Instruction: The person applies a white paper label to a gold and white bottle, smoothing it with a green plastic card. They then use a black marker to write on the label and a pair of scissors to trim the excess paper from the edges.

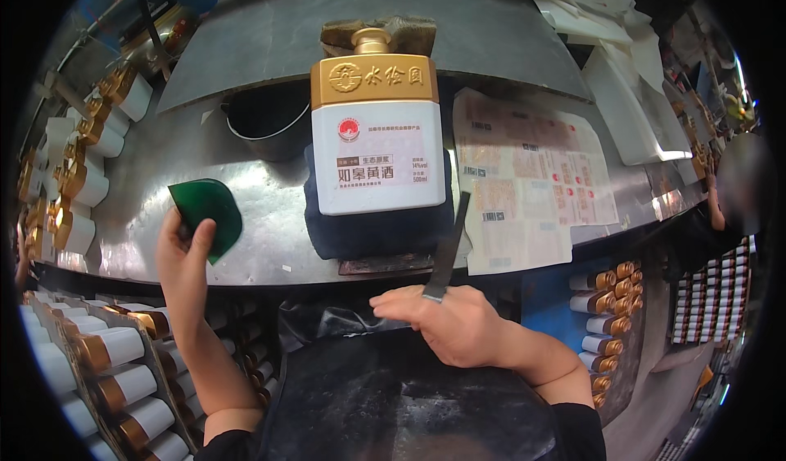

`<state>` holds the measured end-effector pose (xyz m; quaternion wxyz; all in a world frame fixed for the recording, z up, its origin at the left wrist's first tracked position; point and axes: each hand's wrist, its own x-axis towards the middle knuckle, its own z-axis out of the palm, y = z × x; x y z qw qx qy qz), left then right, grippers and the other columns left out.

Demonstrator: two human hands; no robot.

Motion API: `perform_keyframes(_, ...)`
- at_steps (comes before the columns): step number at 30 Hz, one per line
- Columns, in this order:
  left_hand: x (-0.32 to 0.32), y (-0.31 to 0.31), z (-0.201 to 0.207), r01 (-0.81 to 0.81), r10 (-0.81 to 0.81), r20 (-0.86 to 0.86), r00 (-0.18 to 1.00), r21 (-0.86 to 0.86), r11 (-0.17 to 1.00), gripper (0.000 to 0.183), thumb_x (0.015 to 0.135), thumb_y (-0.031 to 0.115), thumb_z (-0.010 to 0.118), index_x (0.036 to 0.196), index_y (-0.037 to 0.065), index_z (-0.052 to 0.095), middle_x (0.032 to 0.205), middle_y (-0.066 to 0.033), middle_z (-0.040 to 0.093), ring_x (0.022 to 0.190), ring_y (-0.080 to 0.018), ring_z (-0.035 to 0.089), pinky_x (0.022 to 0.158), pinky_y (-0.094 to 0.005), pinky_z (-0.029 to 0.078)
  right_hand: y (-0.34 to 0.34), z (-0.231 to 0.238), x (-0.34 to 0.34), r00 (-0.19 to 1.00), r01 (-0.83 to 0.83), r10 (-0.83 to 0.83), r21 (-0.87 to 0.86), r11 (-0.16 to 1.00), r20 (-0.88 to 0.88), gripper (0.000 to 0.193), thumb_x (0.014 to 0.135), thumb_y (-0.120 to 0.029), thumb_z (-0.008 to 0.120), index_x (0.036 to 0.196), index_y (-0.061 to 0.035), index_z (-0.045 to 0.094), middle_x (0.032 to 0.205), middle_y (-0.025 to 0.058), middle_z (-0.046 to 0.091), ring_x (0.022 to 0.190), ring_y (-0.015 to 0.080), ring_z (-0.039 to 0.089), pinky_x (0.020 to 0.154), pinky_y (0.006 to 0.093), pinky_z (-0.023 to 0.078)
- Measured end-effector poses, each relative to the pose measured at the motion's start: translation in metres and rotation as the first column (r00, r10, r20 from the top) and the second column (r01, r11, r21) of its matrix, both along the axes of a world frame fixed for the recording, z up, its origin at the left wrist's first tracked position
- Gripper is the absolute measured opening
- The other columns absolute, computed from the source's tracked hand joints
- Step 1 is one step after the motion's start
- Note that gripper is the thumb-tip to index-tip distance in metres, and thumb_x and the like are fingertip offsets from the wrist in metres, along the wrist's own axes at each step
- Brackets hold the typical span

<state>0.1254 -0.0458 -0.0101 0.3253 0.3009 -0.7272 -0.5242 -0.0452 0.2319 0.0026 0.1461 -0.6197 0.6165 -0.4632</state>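
While the left hand (184,268) pinches a green scraper (209,213) near the worktop's (270,252) front edge, the right hand (454,323) grips a dark strip (448,252). Smoothing the bottle's (377,137) label evenly from its middle outward looks wisest.

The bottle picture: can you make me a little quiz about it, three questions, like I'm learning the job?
1. True or false: the left hand holds a green scraper.
2. What does the bottle lie on? A) a dark pad B) the label sheet C) the bowl
3. Fill in: the right hand holds a thin dark ____.

Key: 1 true. 2 A; the sheet lies to the right of the bottle, the bowl to its left. 3 strip; what kind of tool it is cannot be told.
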Motion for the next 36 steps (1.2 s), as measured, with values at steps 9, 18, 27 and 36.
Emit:
perform_keyframes(9, 0.02, -0.047, -0.073, -0.14, 0.634, 0.31, 0.708, -0.819, 0.557, 0.034, 0.086, 0.013, 0.068, 0.115, -0.002, 0.059, 0.098, -0.0134, 0.062, 0.091, -0.0207, 0.058, 0.081, -0.0309, 0.045, 0.002, 0.006, 0.001, 0.996, -0.088, 0.089, 0.071, 0.994, -0.011, 0.027, 0.075, 0.006, 0.057, 0.1, -0.0031, 0.062, 0.112, 0.0135, 0.067, 0.084, 0.0267, 0.07, 0.067, 0.0303, 0.057)
perform_keyframes(18, -0.06, 0.101, 0.036, 0.827, -0.834, -0.041, 0.55, 0.168, 0.537, 0.013, 0.08, 0.001, 0.066, 0.093, -0.002, 0.067, 0.091, -0.0107, 0.067, 0.081, -0.0185, 0.064, 0.072, -0.0282, 0.049, -0.005, 0.021, 0.012, 0.927, -0.237, 0.257, 0.107, 0.966, -0.273, 0.021, 0.078, -0.005, 0.057, 0.098, -0.0105, 0.059, 0.059, 0.0053, 0.05, 0.05, 0.0192, 0.058, 0.041, 0.0295, 0.046)
perform_keyframes(27, -0.066, 0.1, 0.018, 0.722, -0.786, -0.084, 0.612, 0.465, 0.513, 0.007, 0.083, 0.003, 0.068, 0.085, -0.004, 0.069, 0.08, -0.0063, 0.067, 0.077, -0.0133, 0.062, 0.072, -0.0253, 0.05, 0.03, 0.037, -0.002, 0.911, 0.397, -0.398, 0.037, 0.917, 0.108, 0.014, 0.086, -0.008, 0.063, 0.095, -0.0033, 0.072, 0.077, 0.0091, 0.068, 0.068, 0.018, 0.067, 0.06, 0.0243, 0.053)
perform_keyframes(36, -0.102, 0.115, 0.016, 0.679, -0.752, 0.085, 0.653, 0.373, 0.632, 0.023, 0.096, 0.016, 0.057, 0.087, -0.004, 0.066, 0.076, -0.0035, 0.064, 0.072, -0.0072, 0.058, 0.068, -0.023, 0.047, -0.015, 0.016, -0.034, 0.71, 0.346, -0.428, 0.253, 0.904, 0.56, 0.016, 0.09, -0.008, 0.065, 0.079, 0.0021, 0.062, 0.069, 0.001, 0.063, 0.062, 0.0051, 0.059, 0.053, 0.0196, 0.044)
